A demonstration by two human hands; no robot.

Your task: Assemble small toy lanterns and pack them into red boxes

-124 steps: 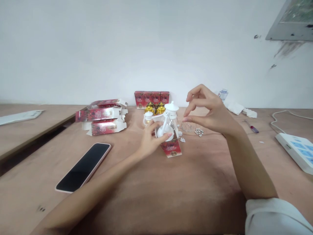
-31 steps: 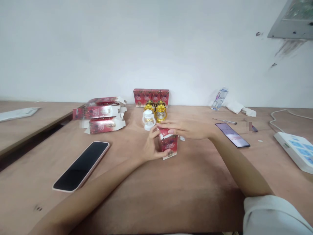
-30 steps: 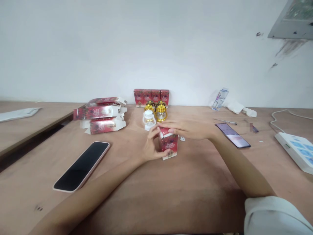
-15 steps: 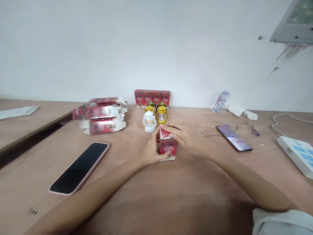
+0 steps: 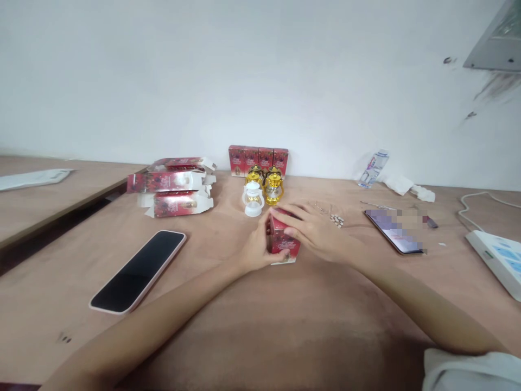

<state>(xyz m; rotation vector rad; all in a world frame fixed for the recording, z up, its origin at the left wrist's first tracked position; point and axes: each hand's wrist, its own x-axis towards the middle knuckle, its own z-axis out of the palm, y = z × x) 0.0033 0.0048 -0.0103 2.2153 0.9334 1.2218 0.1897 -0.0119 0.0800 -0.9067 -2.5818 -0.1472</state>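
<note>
A small red printed carton [image 5: 280,242] stands upright on the table in front of me, its lid looking closed. My left hand [image 5: 259,247] is wrapped around its left side, with the thumb across the lower front. Over its top and right edge lie the fingers of my right hand [image 5: 311,231], the thumb near the upper front. Just behind the carton is a white mini lantern [image 5: 253,200]. Beside and behind that are a gold lantern [image 5: 274,190] and more gold and bronze ones, partly covered.
Several red cartons [image 5: 259,157] line the wall. Flattened, open-ended cartons [image 5: 179,204] are piled at left, above a phone [image 5: 138,272]. To the right are small metal pieces [image 5: 336,220], another phone [image 5: 391,232], a bottle [image 5: 373,169], crumpled tissue [image 5: 399,184] and a white power strip [image 5: 494,260].
The carton's top flap, raised and showing its white edge before, now lies down under my right fingers. The whole view has shifted slightly.
</note>
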